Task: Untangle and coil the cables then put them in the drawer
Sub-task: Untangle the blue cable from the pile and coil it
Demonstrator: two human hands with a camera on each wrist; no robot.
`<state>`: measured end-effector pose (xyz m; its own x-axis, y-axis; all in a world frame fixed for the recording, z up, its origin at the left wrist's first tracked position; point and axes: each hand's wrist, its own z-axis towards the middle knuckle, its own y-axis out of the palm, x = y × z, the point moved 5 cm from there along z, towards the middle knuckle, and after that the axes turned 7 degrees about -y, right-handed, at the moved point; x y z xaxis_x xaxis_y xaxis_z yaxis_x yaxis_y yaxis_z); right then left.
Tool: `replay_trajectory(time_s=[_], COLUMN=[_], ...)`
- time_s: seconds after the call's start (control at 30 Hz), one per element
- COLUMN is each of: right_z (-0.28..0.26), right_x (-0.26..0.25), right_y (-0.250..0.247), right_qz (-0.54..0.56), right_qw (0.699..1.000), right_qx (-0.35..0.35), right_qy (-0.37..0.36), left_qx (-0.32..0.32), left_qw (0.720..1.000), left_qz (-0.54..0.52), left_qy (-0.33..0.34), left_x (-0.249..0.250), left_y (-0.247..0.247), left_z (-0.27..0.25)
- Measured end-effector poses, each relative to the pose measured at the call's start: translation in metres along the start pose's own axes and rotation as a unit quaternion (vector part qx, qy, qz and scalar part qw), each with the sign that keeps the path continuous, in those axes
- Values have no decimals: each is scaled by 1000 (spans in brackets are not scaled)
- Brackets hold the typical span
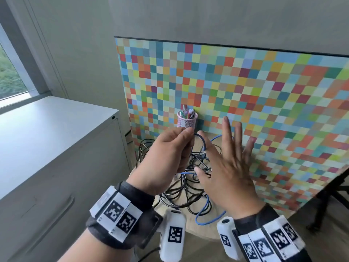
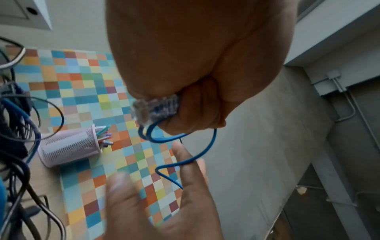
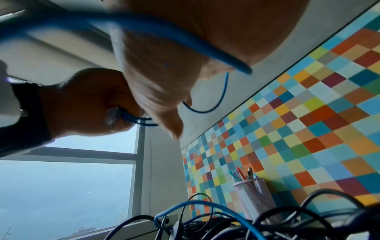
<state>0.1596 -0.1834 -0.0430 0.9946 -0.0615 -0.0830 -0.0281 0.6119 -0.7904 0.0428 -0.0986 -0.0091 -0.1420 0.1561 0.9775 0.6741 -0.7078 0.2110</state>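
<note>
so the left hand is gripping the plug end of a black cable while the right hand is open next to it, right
Not quite: the cable is blue, not black. The left wrist view shows the left hand gripping the clear plug of the blue cable. The right hand is indeed open beside it.

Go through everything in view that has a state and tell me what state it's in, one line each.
left hand: fist gripping the blue cable's end.
blue cable: clear plug in the fist, a loop hanging free, the rest in the pile.
right hand: fingers spread, holding nothing.
black cables: tangled, uncoiled on the table.
pen cup: upright, holding pens.
cabinet drawer: closed.
</note>
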Motion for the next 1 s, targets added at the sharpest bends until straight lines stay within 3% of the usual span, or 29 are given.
replay_trajectory(time_s=[0.17,0.33,0.43,0.53,0.67,0.8,0.9,1.0], right_z=[-3,-8,-7,-6,-4,-7,-9,-7], right_x=[-1,5,12,17,13,0,-12,-24], right_y=[0,-7,-8,3,27,43,45,34], right_qz=[139,235,279,252,196,98,79,56], right_qw=[982,957,945,959,978,969,961,971], right_qx=[126,169,171,125,-61,-224,-265,-233], right_qy=[-28,-2,9,12,38,28,6,-28], left_qx=[-53,-198,-219,-146,-42,50,53,35], left_qw=[996,970,963,969,972,971,969,982], left_qz=[-75,-128,-145,-198,-233,-222,-224,-163], left_qy=[-8,-57,-57,-34,1,72,87,85], left_x=[3,1,3,5,-5,-10,-13,-16], left_y=[2,6,9,6,2,0,5,7], left_z=[1,-10,-14,-5,7,10,7,5])
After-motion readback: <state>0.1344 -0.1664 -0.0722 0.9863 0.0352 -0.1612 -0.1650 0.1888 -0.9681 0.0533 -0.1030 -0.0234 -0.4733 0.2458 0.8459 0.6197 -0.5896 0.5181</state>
